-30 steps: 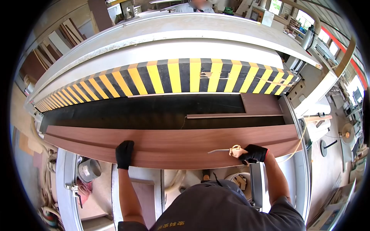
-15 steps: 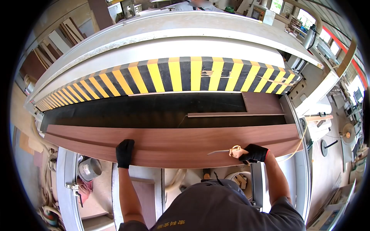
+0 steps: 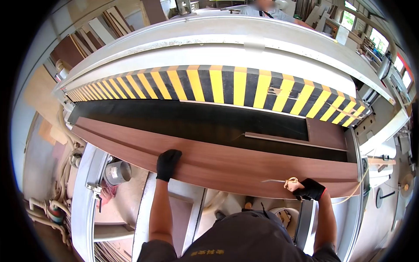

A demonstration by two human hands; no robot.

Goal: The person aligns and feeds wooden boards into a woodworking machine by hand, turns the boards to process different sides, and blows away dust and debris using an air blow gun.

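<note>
The fingertips of the left hand (image 3: 169, 165) are hidden by a black glove and by the way they curl down on the long, flat, red-brown wooden board (image 3: 227, 161); whether the board is pinched cannot be told. The tan tool with a thin, bent metal tip (image 3: 291, 184) is held in the closed, black-gloved right hand (image 3: 310, 191), and its back end is covered. The person across the machine (image 3: 252, 10) is cut off at the top. The board is smooth and shiny, with a line along it; whether two boards are stacked cannot be told. It is laid on the near side of the flat black bed (image 3: 187, 118), in front of the yellow-and-black striped bar (image 3: 216, 87). Its long side is pointed left to right, with the right end nearer.
</note>
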